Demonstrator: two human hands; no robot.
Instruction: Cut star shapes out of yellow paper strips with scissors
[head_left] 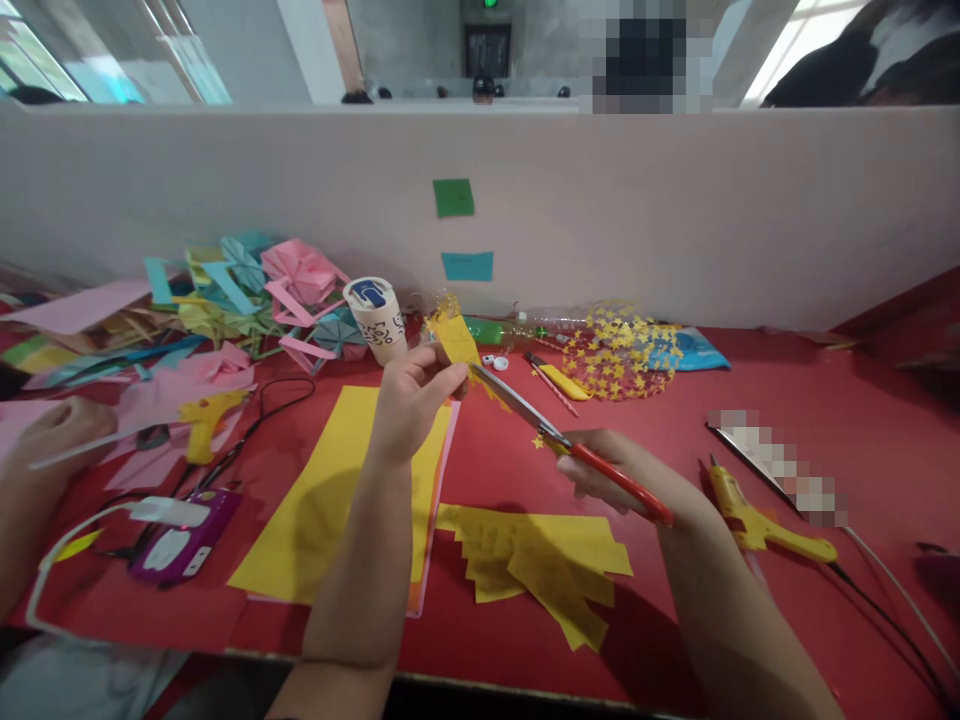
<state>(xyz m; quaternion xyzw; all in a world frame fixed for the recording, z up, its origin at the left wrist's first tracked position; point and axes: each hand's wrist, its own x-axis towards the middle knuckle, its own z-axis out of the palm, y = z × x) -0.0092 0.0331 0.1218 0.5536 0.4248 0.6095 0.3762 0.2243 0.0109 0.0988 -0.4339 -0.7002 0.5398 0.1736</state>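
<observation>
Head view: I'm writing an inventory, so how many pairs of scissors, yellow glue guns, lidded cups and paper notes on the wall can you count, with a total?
Scissors: 1 pair
Yellow glue guns: 2
Lidded cup: 1
Wall notes: 2
Total: 6

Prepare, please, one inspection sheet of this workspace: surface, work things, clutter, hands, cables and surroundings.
Surface: red tabletop, crowded on its left side.
Work things: scissors, blade tips by a small yellow paper piece; overlapping yellow strips and a larger yellow sheet lie nearer.
Clutter: folded paper shapes, white cup and yellow stars towards the back.
Hands: left hand pinches the paper piece; right hand grips the scissors.
Cables: white cable at left; black cord from the right-hand glue gun.
Surroundings: pale partition; another person's hand at far left.
</observation>
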